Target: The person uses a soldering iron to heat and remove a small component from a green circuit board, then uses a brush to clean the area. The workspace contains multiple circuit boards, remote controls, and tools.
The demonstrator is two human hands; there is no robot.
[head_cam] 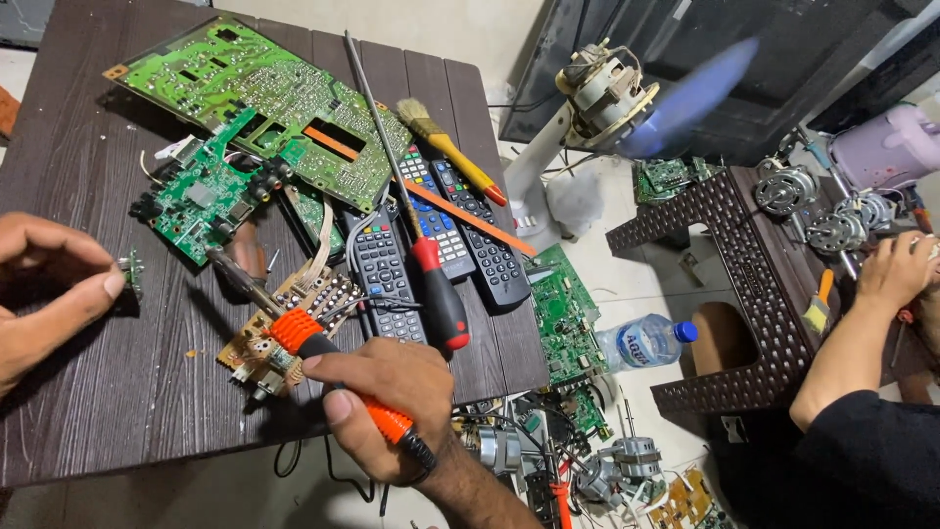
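The right hand (387, 407) is gripping an orange-and-black soldering iron (333, 377), fingers curled tightly round its handle, and the tip is pointing up and left over a small brown circuit board (294, 328) lying near the front edge of the dark wooden worktop (117, 392). The left hand (44, 294) is pinching a small green component (130, 272) between thumb and fingertips at the left edge of the view, well apart from the brown board.

Just beside the iron, a red-handled screwdriver (438, 294) is lying across three remote controls (436, 230) set side by side. Behind them, a small green circuit board (201, 201) and a large green circuit board (259, 103) are resting on the worktop, with a yellow-handled brush (446, 147) lying near the far edge.

To the right, another person's hand (896, 274) is reaching onto a brown plastic stool (744, 264) carrying small fan motors (813, 211). A water bottle (646, 341) is lying on the floor between the worktop and the stool, beside another green board (563, 313).
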